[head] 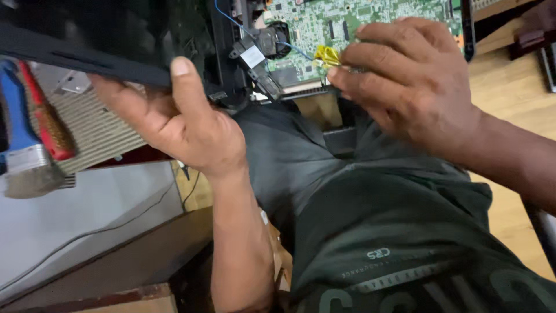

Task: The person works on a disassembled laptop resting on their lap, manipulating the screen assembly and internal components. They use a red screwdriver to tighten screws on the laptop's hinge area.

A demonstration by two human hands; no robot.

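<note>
While we are working over the lap:
Left hand (185,124): gripping black laptop shell (87,55).
Right hand (405,81): fingertips pinching yellow tape (326,55) on green circuit board (324,23).

Green circuit board (347,23), blue wire (229,17), yellow tape (326,55), black panel (81,55), blue-handled brush (20,133), red-handled brush (49,119), dark grey trousers (289,156).

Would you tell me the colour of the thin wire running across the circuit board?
Blue wire, clearest in the head view.
</note>
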